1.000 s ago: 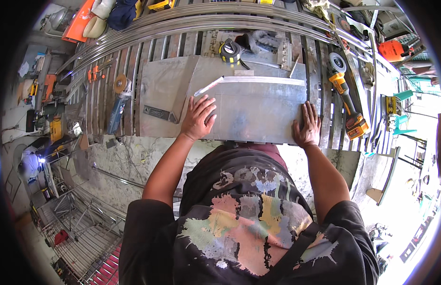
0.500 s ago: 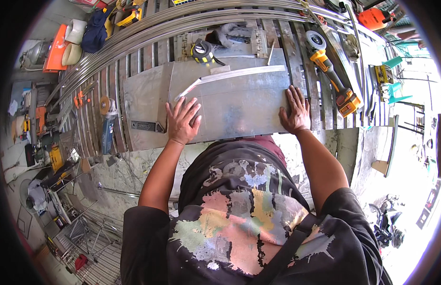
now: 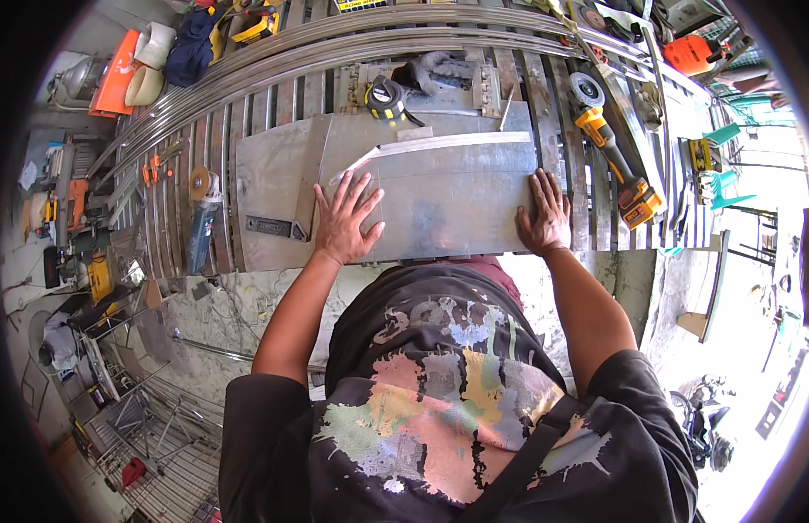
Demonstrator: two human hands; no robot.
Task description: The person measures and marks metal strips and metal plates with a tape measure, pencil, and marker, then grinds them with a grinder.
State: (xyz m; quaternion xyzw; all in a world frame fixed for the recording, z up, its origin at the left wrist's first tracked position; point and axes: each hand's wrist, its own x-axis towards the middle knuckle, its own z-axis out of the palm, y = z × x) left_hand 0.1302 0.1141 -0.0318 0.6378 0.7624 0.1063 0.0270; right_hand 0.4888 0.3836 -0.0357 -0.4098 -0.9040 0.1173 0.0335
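Note:
A grey metal sheet (image 3: pixel 452 196) lies flat along the near edge of the slatted bench. My left hand (image 3: pixel 345 222) rests palm down on it, fingers spread, just right of a try square (image 3: pixel 272 227) with a dark handle. At the sheet's right edge my right hand (image 3: pixel 546 218) lies flat, fingers stretched forward and thumb apart. Neither hand grips anything. A narrow pale strip (image 3: pixel 457 141), bent near its left end, lies across the sheet beyond my hands. Behind it are a small flat piece (image 3: pixel 414 134) and a black and yellow tape measure (image 3: pixel 386 99).
A yellow cordless angle grinder (image 3: pixel 609 148) lies on the slats to the right, a blue one (image 3: pixel 204 222) to the left. A grey glove (image 3: pixel 435 71) sits behind the tape measure. Long metal bars (image 3: pixel 370 42) run across the bench's far side. Orange clamps (image 3: pixel 156 168) lie far left.
The whole view has shifted slightly, so the bench appears a little farther right. My left hand's fingers and thumb are spread somewhat wider. My right hand stays at the sheet's right edge.

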